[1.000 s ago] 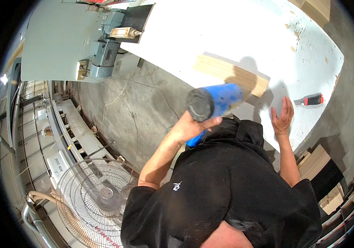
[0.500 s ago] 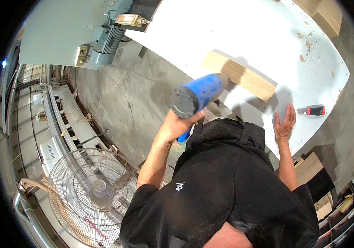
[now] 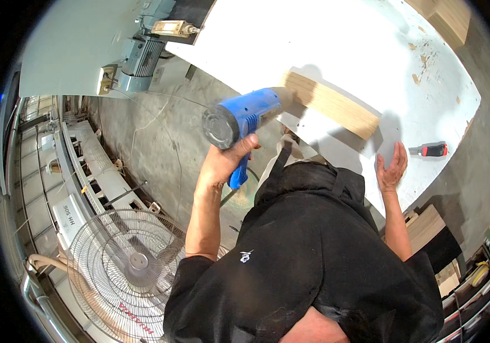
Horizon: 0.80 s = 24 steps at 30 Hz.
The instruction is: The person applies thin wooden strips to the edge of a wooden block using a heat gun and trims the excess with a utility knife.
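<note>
Caged fan (image 3: 138, 262), lwr L; blue-gry motor (image 3: 142, 58)

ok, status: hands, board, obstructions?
Left hand holding heat gun, pointed toward board's left end. Right hand open on table. Board flat on table. Red-black tool right of right hand, off board.

A: What can't you make out around the wooden block (image 3: 345, 111)?
B: Its near left corner. The blurred nozzle (image 3: 273, 102) of the blue pistol-shaped tool (image 3: 242, 114) covers it; whether they touch, I can't tell.
A: And the left hand (image 3: 227, 160), left of the block?
B: Most of its fingers are hidden behind the handle.
A: Beyond the block?
B: The white table (image 3: 245, 43) is cut off by the top edge. Right of there, the scraps (image 3: 423, 59) are too small to identify.
A: The fan (image 3: 136, 263), nearer than the block and far left?
B: Cropped below, partly hidden by the black sleeve (image 3: 190, 286).
</note>
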Each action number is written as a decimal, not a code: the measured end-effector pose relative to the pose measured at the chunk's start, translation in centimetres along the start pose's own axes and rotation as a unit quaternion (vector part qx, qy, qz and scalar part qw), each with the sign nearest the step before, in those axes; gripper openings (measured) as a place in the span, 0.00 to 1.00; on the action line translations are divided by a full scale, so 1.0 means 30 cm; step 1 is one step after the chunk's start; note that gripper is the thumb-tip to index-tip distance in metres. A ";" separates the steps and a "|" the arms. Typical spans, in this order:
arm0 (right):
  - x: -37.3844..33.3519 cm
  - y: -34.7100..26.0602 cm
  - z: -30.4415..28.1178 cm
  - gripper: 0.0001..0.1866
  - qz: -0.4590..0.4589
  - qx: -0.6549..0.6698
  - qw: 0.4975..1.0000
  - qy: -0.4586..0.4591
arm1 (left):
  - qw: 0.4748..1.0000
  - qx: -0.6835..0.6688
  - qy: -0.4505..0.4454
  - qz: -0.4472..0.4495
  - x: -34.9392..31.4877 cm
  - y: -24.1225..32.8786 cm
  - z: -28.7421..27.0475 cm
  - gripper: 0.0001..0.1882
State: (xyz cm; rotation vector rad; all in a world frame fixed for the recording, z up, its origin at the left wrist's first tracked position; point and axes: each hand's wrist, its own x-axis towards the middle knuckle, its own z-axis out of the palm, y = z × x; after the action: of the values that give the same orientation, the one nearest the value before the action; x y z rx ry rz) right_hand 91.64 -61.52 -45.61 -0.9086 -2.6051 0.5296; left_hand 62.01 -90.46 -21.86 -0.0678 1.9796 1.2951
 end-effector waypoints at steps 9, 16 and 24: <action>0.005 -0.006 -0.006 0.34 0.002 0.002 1.000 0.000 | 0.992 -0.029 -0.123 -0.015 -0.026 0.009 0.115 0.27; 0.007 -0.006 -0.009 0.35 -0.001 -0.001 1.000 0.000 | 0.997 0.067 0.035 0.018 0.006 0.024 0.024 0.24; 0.004 -0.005 -0.007 0.35 0.000 -0.005 1.000 0.002 | 0.998 0.008 0.053 0.046 0.037 0.033 -0.047 0.32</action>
State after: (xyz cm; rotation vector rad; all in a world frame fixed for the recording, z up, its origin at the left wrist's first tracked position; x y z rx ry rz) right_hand 91.56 -61.51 -45.35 -0.9133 -2.6068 0.5146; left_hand 60.01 -90.75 -21.49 -0.0382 2.1032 1.3594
